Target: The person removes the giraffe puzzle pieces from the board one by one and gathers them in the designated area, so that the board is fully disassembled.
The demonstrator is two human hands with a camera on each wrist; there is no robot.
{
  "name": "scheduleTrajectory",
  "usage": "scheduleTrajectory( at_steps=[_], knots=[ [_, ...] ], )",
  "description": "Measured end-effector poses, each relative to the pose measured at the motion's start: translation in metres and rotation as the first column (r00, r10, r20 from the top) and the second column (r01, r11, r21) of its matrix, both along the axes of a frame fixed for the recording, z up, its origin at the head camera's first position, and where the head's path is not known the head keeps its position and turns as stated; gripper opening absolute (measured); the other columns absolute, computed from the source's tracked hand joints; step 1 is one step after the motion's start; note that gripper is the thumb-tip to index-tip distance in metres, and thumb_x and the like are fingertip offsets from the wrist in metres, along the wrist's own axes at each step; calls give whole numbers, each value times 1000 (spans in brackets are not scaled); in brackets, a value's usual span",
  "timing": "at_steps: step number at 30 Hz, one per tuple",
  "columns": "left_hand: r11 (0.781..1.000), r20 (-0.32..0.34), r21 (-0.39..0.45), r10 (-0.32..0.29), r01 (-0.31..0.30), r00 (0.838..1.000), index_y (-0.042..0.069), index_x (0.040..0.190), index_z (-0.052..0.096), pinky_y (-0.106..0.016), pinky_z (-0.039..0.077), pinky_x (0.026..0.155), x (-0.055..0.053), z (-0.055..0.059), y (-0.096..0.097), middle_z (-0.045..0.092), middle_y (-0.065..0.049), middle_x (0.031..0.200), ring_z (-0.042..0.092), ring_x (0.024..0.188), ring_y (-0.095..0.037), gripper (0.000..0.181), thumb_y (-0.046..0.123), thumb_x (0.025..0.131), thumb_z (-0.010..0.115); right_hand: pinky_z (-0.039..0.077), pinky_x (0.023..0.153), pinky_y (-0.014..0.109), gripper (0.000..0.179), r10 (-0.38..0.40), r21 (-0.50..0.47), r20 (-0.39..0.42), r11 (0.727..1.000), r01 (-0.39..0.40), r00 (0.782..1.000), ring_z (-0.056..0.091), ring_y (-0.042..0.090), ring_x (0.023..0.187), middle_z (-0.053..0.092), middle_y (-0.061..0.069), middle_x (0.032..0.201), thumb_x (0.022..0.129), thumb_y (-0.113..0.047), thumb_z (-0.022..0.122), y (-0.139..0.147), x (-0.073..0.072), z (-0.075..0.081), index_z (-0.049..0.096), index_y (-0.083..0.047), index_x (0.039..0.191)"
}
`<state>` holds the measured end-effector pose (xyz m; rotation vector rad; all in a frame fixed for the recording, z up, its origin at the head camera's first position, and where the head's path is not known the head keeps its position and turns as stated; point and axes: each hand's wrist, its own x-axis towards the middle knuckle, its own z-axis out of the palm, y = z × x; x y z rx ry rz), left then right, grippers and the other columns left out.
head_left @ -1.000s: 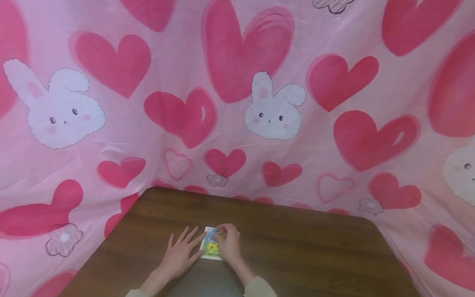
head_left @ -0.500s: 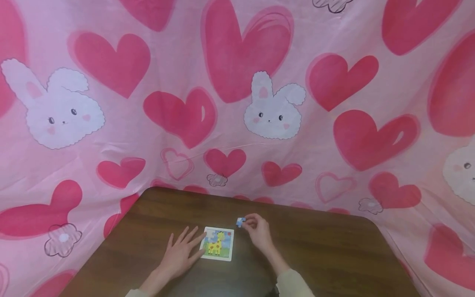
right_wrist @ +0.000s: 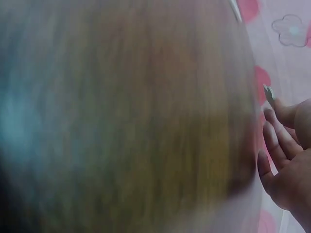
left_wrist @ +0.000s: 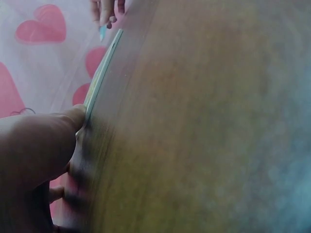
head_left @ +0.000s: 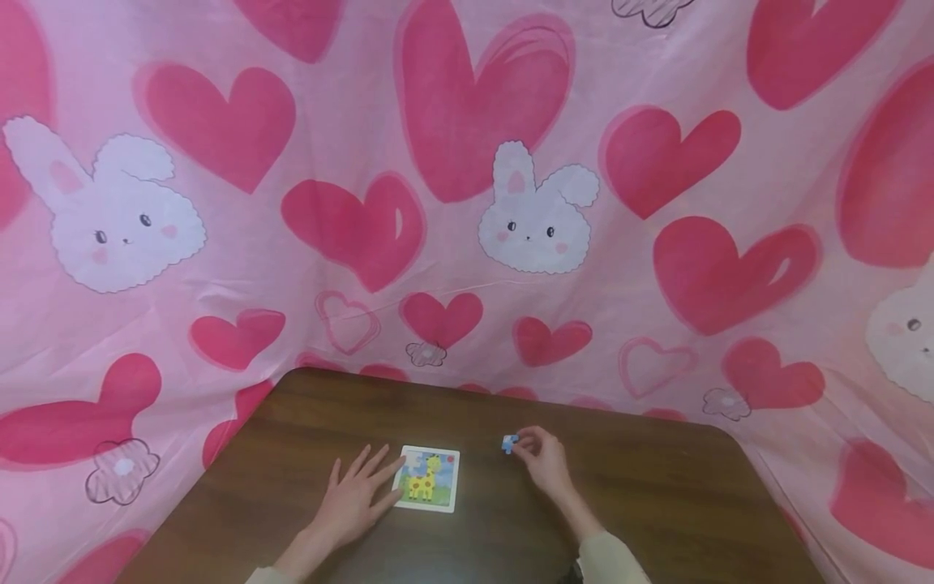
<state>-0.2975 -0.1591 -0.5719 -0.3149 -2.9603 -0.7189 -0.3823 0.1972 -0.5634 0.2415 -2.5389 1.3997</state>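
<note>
A square giraffe jigsaw puzzle (head_left: 429,480) with a white border lies flat on the table; a pale gap shows at its upper left. My left hand (head_left: 352,501) lies spread on the tabletop, its thumb and a fingertip touching the puzzle's left edge. In the left wrist view the thumb (left_wrist: 73,116) meets the rim of the puzzle (left_wrist: 103,73). To the right of the puzzle, my right hand (head_left: 546,464) pinches a small blue puzzle piece (head_left: 508,444) between thumb and fingers. That puzzle piece (right_wrist: 269,94) appears edge-on in the right wrist view, above the table.
Dark brown wooden table (head_left: 627,495) with rounded far corners. Behind and around it hangs a pink cloth (head_left: 452,268) printed with red hearts, white rabbits and flowers.
The right hand has lifted the blue piece off the puzzle and carried it to the right, uncovering the giraffe picture. The left hand has stayed in place.
</note>
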Motion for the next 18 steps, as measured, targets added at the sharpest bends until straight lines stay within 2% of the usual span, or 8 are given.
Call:
scheduleTrajectory(
  at_steps=[4, 11, 18],
  knots=[
    [1000, 5, 6, 2, -2, 1000, 32, 157, 62, -88, 14, 125, 0, 1, 0, 52, -10, 171, 37, 164, -47, 59, 55, 103, 71, 56, 73, 22, 16, -12, 49, -10, 999, 13, 1000, 66, 14, 81, 77, 12, 91, 94, 1, 82, 6, -1, -1, 75, 3, 107],
    [1000, -3, 5, 2, -2, 1000, 32, 156, 62, -88, 15, 125, 0, 0, 1, 52, -10, 171, 38, 164, -47, 59, 55, 103, 71, 52, 71, 23, 17, 4, 135, -5, 991, -3, 1000, 59, 12, 82, 70, 8, 93, 94, -1, 83, 11, 2, 3, 74, 2, 108],
    [1000, -10, -5, 6, -6, 1000, 32, 156, 63, -88, 15, 125, 3, 2, 0, 52, -9, 171, 38, 164, -46, 58, 56, 103, 70, 51, 69, 22, 29, 34, 141, -47, 990, -27, 998, 58, 10, 78, 67, 9, 89, 88, -3, 89, 4, 6, 10, 74, 4, 112]
  ],
)
